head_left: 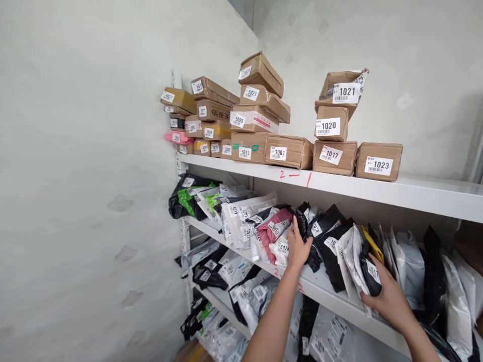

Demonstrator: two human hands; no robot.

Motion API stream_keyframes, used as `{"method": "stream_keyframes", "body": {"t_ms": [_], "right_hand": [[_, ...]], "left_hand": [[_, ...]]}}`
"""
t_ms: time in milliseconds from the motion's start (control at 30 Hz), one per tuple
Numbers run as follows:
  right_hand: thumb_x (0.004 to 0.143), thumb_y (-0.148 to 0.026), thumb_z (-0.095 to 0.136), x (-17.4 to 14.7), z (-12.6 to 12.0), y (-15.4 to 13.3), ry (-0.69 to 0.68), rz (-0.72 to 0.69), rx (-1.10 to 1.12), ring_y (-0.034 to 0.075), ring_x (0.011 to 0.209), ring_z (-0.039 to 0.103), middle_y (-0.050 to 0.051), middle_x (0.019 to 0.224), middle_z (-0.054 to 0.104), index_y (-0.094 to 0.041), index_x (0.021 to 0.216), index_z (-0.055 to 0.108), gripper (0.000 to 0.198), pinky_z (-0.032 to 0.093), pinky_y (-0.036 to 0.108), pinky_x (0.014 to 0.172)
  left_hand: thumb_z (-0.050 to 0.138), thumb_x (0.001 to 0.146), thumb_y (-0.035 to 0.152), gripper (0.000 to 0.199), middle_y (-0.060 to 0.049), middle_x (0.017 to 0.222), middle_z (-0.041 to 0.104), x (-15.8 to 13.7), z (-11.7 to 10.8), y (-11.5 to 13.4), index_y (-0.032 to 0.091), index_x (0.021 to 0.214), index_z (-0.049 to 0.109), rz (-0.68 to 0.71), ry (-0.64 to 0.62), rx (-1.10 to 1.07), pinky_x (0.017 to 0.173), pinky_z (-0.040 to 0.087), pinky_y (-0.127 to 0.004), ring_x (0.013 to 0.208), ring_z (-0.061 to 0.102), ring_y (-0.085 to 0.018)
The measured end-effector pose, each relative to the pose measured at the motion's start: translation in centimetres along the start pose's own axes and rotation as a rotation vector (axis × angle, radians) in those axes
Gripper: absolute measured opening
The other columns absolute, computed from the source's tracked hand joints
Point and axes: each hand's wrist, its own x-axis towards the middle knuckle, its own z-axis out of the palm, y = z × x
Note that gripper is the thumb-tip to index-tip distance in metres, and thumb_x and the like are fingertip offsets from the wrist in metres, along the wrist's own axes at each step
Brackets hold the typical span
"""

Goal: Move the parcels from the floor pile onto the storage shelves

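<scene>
My left hand reaches to the middle shelf with fingers spread, against a small black mailing bag. Just left of it lean a pink mailing bag and a white one labelled 6024. To its right stands a black mailing bag labelled 7020. My right hand is closed around a black mailing bag labelled 1017, thumb in front and fingers on its far right side. White mailing bags stand directly left of that bag, and a yellow one shows behind it.
Labelled cardboard boxes are stacked along the top shelf. More mailing bags fill the lower shelf and the right end of the middle shelf. A bare wall stands at left, beside the white rack upright.
</scene>
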Motion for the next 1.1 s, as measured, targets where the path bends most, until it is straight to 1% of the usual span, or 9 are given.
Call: {"method": "stream_keyframes", "body": {"t_ms": [233,433,600,833,933,967,1000,1033,1100], "right_hand": [[0.066,-0.032,0.068,0.4,0.6,0.0,0.008,-0.039,0.028,0.033,0.137,0.061,0.012,0.151,0.061,-0.023,0.149,0.054,0.085,0.053,0.049,0.113],[0.064,-0.026,0.066,0.6,1.5,-1.3,0.02,-0.085,0.013,0.033,0.139,0.059,0.014,0.151,0.061,-0.019,0.149,0.054,0.086,0.053,0.049,0.114],[0.06,-0.022,0.068,1.0,3.0,-2.8,0.023,-0.097,0.009,0.034,0.139,0.059,0.014,0.15,0.061,-0.02,0.149,0.055,0.09,0.053,0.049,0.115],[0.057,-0.019,0.074,2.0,5.0,-5.1,-0.034,-0.054,0.052,0.035,0.139,0.056,0.017,0.15,0.057,-0.017,0.153,0.046,0.1,0.048,0.05,0.119],[0.058,-0.022,0.079,1.9,5.6,-5.1,0.004,-0.002,0.036,0.036,0.137,0.055,0.021,0.147,0.054,-0.012,0.152,0.042,0.101,0.048,0.051,0.118],[0.057,-0.023,0.081,1.8,5.8,-4.9,0.024,0.012,0.027,0.036,0.134,0.057,0.022,0.144,0.053,-0.01,0.15,0.043,0.101,0.049,0.051,0.116],[0.058,-0.025,0.083,1.7,6.1,-4.7,0.045,0.016,0.015,0.037,0.131,0.058,0.023,0.141,0.054,-0.009,0.148,0.044,0.099,0.051,0.051,0.114],[0.058,-0.027,0.084,1.7,6.5,-4.4,0.066,0.007,0.0,0.037,0.128,0.06,0.024,0.139,0.055,-0.007,0.146,0.045,0.098,0.051,0.052,0.113],[0.062,-0.032,0.086,1.5,7.3,-3.8,0.09,-0.046,-0.056,0.039,0.129,0.059,0.024,0.138,0.059,-0.008,0.145,0.05,0.094,0.05,0.055,0.113]], "left_hand": [[0.056,0.089,0.022,0.092,-0.019,0.151,0.05,-0.1,0.0,-1.1,0.022,0.169,0.012,0.039,0.019,-0.004,0.121,0.039,-0.055,0.146,0.046,-0.034],[0.058,0.088,0.026,0.096,-0.022,0.152,0.05,0.4,-0.6,-1.8,0.018,0.17,0.009,0.044,0.044,0.035,0.121,0.04,-0.058,0.148,0.046,-0.036],[0.057,0.086,0.029,0.094,-0.022,0.158,0.046,1.5,-1.6,-2.7,0.017,0.169,0.014,0.066,0.07,0.042,0.121,0.041,-0.059,0.153,0.039,-0.038],[0.06,0.085,0.036,0.099,-0.028,0.163,0.037,2.7,-3.4,-4.1,0.007,0.167,0.012,0.116,0.151,0.08,0.127,0.028,-0.065,0.157,0.03,-0.044],[0.065,0.084,0.047,0.108,-0.035,0.166,0.021,1.9,-3.8,-1.4,-0.001,0.164,0.01,0.224,0.346,0.092,0.128,0.017,-0.071,0.159,0.016,-0.05],[0.065,0.085,0.049,0.108,-0.035,0.165,0.021,1.4,-3.6,0.4,0.0,0.164,0.009,0.297,0.377,0.08,0.128,0.018,-0.07,0.158,0.017,-0.049],[0.064,0.088,0.05,0.104,-0.033,0.164,0.024,0.7,-3.2,2.6,0.003,0.164,0.011,0.393,0.348,0.064,0.128,0.021,-0.068,0.157,0.022,-0.047],[0.062,0.09,0.048,0.098,-0.03,0.162,0.031,-0.1,-2.3,5.1,0.007,0.165,0.014,0.516,0.248,0.052,0.128,0.026,-0.064,0.155,0.03,-0.043],[0.067,0.089,0.045,0.09,-0.021,0.16,0.043,-2.0,0.3,10.4,0.019,0.164,0.024,0.789,-0.181,0.119,0.128,0.028,-0.06,0.152,0.039,-0.038]]}}
